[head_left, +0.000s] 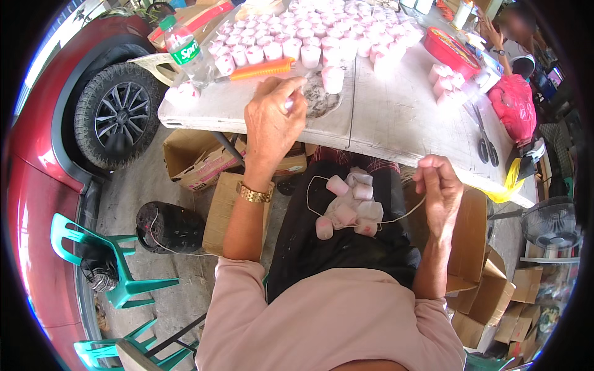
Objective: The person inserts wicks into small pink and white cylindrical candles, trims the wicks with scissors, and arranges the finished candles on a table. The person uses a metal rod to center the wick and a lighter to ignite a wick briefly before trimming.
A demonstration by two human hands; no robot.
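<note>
Counting from the head view: about eight small pink-and-white, paper-wrapped cylinders (336, 185) bunched on the dark-trousered lap (328, 247), overlapping, so the tally is rough. Dozens more of the same kind, a packed mass (309, 31), crowd the far side of the white folding table (402, 111); too close-set to number. One lone cylinder (333, 80) stands nearer the front. One clear plastic bottle with green cap (189, 52), one long orange-handled tool (262, 68), one pair of black-handled scissors (487, 151), one red oval tub (451, 53).

Left hand (275, 114): fingers curled well in, raised at the table's front edge; a pale spot shows between them, but cannot tell how tightly they close or on what. Right hand (439, 188): fingers bent, thumb close to the index finger; one thin white string (402, 217) runs up to it from the lap bunch, pinched there.

Front edge passes between lap and tabletop. A stretch of white surface separates the lone cylinder from the scissors; the hands sit well apart.
</note>
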